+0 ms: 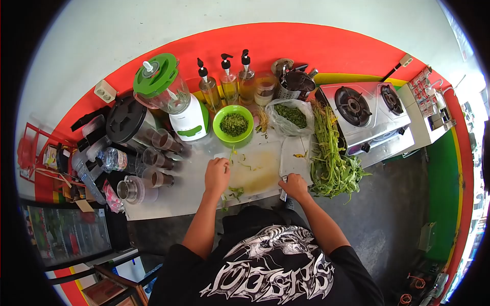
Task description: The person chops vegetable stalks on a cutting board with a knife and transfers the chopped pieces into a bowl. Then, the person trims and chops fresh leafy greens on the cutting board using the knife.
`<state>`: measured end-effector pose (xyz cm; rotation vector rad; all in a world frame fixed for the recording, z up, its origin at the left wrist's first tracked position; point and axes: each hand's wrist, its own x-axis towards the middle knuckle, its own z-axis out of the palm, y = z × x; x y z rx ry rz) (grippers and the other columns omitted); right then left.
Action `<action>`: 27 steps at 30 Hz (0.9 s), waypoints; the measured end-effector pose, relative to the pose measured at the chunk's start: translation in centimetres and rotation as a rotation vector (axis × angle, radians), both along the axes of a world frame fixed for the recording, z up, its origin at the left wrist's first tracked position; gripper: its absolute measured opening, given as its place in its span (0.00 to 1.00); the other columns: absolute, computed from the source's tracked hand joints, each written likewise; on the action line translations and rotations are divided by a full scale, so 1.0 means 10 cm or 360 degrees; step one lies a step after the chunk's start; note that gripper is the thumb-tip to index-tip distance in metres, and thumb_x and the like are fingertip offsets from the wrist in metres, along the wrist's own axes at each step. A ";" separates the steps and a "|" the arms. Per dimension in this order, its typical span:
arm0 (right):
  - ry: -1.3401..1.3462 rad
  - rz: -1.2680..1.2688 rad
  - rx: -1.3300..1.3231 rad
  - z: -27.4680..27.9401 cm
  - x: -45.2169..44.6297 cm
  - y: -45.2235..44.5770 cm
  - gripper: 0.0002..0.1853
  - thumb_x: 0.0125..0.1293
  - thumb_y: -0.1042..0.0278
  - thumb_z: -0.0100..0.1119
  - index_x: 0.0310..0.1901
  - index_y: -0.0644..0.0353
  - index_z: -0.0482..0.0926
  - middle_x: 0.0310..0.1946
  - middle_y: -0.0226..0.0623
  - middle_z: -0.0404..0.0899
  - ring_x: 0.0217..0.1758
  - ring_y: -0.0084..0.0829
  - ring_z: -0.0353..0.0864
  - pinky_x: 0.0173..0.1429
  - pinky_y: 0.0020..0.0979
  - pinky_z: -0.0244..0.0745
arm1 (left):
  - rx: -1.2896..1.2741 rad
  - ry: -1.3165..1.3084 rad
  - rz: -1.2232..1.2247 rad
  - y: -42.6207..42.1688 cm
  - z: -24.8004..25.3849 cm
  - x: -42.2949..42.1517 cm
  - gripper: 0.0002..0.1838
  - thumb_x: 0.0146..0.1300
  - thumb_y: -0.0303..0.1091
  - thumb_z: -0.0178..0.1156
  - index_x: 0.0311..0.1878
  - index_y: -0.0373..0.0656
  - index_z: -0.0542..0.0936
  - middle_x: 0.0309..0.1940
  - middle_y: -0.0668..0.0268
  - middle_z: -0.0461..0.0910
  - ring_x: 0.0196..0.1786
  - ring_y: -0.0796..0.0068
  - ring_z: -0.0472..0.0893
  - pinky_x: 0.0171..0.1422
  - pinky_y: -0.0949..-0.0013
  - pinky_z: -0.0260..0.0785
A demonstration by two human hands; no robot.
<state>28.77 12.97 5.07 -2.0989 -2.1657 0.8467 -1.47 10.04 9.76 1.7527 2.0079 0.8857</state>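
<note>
My left hand (217, 176) is closed at the left side of a worn, stained cutting board (265, 160), its fingertips pinching a thin green sprig (232, 154). At the board's right edge, my right hand (294, 186) is wrapped round a knife (283, 189) with a dark handle; much of it is hidden by the fingers. Cut leaf scraps (236, 193) lie at the board's lower left. Beyond the board stands a green bowl (248, 136) of chopped greens. A clear plastic bag (278, 125) of greens sits behind it to the right.
A long bundle of leafy stems (329, 153) lies on my right, beside a two-burner gas stove (372, 115). A blender (186, 115), pump bottles (229, 84) and a utensil holder (291, 91) line the back. Several cups (158, 159) and a jar (127, 189) stand left.
</note>
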 end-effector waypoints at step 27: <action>0.0386 0.0195 0.0227 -0.09 0.26 -0.31 0.17 0.66 0.55 0.58 0.46 0.61 0.73 0.30 0.55 0.84 0.35 0.60 0.84 0.42 0.57 0.78 | -0.0045 0.0297 -0.0408 0.20 -0.71 0.92 0.04 0.61 0.30 0.66 0.38 0.45 0.82 0.38 0.64 0.80 0.51 0.57 0.76 0.56 0.56 0.68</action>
